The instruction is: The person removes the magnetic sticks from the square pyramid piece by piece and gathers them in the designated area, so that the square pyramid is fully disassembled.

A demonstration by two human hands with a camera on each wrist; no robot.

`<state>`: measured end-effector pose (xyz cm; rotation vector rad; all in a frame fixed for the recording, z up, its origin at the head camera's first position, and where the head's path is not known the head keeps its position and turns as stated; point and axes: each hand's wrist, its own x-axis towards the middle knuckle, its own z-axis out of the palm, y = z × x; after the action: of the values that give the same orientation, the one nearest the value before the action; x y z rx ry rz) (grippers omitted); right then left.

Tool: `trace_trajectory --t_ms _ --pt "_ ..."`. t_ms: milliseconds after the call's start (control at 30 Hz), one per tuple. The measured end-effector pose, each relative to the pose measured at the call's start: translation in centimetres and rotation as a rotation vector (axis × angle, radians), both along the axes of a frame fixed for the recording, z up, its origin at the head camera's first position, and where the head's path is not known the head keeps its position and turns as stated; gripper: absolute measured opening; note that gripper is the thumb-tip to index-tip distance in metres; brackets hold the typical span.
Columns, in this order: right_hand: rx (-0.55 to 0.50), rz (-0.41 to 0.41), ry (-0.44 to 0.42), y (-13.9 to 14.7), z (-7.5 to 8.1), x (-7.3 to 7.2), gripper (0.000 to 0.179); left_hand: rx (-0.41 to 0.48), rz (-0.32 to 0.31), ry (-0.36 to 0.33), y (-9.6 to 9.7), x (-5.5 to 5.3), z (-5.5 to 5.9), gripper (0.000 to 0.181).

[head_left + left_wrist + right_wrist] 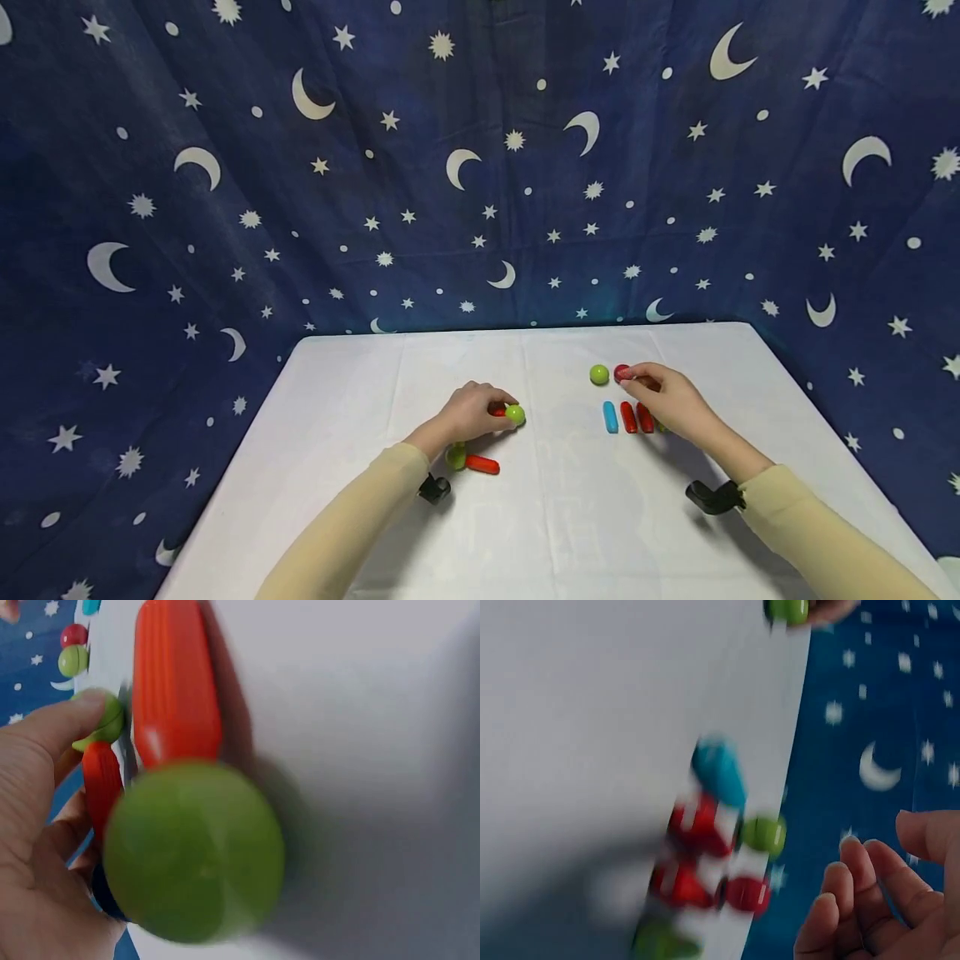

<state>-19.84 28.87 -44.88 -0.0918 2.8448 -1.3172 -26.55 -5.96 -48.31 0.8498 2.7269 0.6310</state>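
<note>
My left hand [471, 412] grips a small maraca-like toy with a red ribbed handle [101, 784] and a green ball [515, 414]. The thumb presses on the ball; a dark blue part [105, 892] shows by the lower fingers. Under that wrist lies a similar piece, with a green ball [195, 855] and red handle [482, 464]. My right hand [669, 400] is by a red ball [746, 894], fingers loosely bent, with a gap between thumb and fingers in the right wrist view. Nearby are a green ball [599, 375], a blue stick [611, 417] and two red sticks [628, 417].
A green piece [661, 427] is partly hidden beneath the right hand. White cloth covers the table [585, 517]. Behind it hangs a dark blue curtain [480, 225] with moons and stars. Dark camera mounts [714, 497] sit at the wrists.
</note>
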Motion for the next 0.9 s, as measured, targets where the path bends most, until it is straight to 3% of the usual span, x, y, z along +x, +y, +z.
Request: trace_trajectory --t_ms 167,400,633,900 --pt "-0.032 0.137 -0.007 -4.8 -0.9 -0.9 0.039 -0.020 -0.070 -0.005 0.8 0.4 0.4 0.041" --pt "-0.006 0.268 -0.056 -9.4 -2.8 -1.9 0.040 0.012 -0.054 -0.031 0.8 0.3 0.1 0.046" --pt "0.028 0.265 -0.114 -11.6 -4.3 -2.8 0.042 0.017 -0.019 -0.037 -0.3 -0.1 -0.3 0.035" --pt "0.038 0.251 -0.109 -12.4 -5.2 -3.5 0.039 0.027 -0.011 -0.041 -0.8 -0.3 -0.5 0.024"
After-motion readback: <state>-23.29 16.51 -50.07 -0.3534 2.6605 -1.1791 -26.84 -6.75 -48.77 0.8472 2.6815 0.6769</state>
